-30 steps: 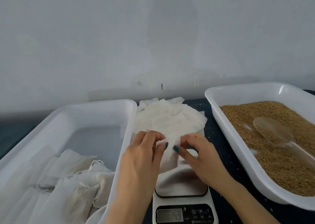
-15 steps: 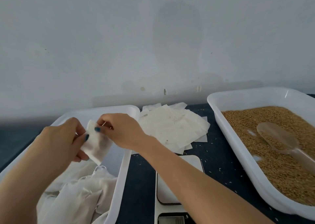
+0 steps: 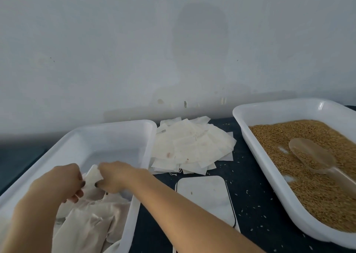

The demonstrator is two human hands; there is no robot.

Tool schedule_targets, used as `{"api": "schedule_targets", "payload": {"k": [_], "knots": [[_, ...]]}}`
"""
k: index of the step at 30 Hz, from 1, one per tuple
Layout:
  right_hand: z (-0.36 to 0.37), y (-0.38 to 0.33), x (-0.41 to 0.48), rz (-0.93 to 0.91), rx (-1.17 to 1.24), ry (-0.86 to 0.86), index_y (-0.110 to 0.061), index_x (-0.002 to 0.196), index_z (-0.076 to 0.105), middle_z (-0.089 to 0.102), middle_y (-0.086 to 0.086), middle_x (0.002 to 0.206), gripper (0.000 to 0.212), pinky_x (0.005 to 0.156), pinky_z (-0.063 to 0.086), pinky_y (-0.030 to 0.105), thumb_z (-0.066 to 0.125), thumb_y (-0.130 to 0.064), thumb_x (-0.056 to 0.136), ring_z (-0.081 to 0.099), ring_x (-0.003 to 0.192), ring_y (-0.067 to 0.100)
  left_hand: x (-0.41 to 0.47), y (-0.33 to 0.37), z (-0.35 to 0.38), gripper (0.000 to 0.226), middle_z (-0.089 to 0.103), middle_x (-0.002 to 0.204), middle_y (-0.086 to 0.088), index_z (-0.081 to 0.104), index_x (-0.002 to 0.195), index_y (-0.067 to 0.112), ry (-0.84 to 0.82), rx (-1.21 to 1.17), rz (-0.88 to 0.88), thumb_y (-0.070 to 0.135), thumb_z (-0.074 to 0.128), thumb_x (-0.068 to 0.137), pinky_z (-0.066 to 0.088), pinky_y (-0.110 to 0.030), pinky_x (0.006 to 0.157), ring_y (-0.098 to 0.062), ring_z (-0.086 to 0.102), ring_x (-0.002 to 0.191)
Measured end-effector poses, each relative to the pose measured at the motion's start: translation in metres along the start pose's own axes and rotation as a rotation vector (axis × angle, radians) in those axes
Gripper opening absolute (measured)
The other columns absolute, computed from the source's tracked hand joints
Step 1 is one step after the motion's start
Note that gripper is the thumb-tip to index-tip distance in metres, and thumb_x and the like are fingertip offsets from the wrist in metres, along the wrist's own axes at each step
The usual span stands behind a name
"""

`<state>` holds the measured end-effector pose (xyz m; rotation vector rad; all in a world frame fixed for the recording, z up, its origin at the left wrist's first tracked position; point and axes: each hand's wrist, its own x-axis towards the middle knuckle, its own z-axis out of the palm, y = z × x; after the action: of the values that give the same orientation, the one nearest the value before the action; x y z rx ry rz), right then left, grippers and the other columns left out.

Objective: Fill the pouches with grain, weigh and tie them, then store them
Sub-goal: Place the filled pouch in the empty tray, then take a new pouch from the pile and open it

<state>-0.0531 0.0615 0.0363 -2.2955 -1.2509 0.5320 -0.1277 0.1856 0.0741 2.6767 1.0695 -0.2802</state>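
A plain grey-white wall [image 3: 134, 50], faintly stained and chipped near its base, rises behind a dark tabletop [image 3: 250, 195].

The scale [image 3: 205, 198] at lower centre is cut off by the bottom edge. The grain tray [image 3: 279, 108] and the scoop [image 3: 308, 154] handle are cut by the right edge, the storage tray [image 3: 115, 129] by the left and bottom edges. The pouch [image 3: 92, 177] is largely covered by the left hand [image 3: 59, 183] and right hand [image 3: 115, 175], so its tie cannot be made out.
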Motion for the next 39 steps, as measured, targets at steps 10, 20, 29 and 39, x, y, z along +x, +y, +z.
{"api": "schedule_targets", "payload": {"k": [10, 20, 29, 39], "knots": [[-0.029, 0.029, -0.065, -0.111, 0.21, 0.493, -0.016, 0.114, 0.068, 0.072, 0.004, 0.115, 0.027, 0.09, 0.05, 0.04, 0.052, -0.01, 0.093, 0.062, 0.109, 0.028, -0.108, 0.068, 0.003, 0.016, 0.062, 0.08, 0.007, 0.057, 0.09, 0.025, 0.764, 0.288, 0.595, 0.02, 0.07, 0.08, 0.038, -0.029, 0.054, -0.023, 0.063, 0.074], [-0.058, 0.198, -0.122, 0.736, -0.037, 0.759, -0.019, 0.138, 0.049, 0.054, 0.005, 0.137, 0.05, 0.098, 0.047, 0.038, 0.067, -0.034, 0.094, 0.047, 0.129, 0.026, -0.135, 0.158, 0.081, 0.006, 0.06, 0.077, 0.014, 0.054, 0.089, 0.029, 0.532, -0.214, 0.904, 0.029, 0.051, 0.095, 0.046, -0.024, 0.052, -0.007, 0.056, 0.069], [-0.04, 0.216, -0.134, 0.64, 0.082, 0.898, -0.02, 0.104, 0.064, 0.066, -0.007, 0.098, 0.019, 0.065, 0.042, 0.027, 0.067, -0.036, 0.093, 0.059, 0.084, 0.013, -0.054, 0.17, 0.126, 0.003, 0.064, 0.094, 0.01, 0.054, 0.098, 0.025, 0.313, -0.406, 0.708, 0.025, 0.055, 0.096, 0.054, -0.035, 0.076, -0.009, 0.058, 0.086], [-0.041, 0.218, -0.142, 0.51, 0.291, 1.194, -0.014, 0.102, 0.072, 0.064, -0.011, 0.088, 0.012, 0.065, 0.037, 0.01, 0.067, -0.022, 0.095, 0.059, 0.081, 0.005, -0.055, 0.16, 0.135, 0.014, 0.063, 0.101, 0.016, 0.055, 0.107, 0.026, 0.382, -0.556, 0.74, 0.029, 0.061, 0.095, 0.054, -0.022, 0.074, -0.004, 0.06, 0.091]]}}
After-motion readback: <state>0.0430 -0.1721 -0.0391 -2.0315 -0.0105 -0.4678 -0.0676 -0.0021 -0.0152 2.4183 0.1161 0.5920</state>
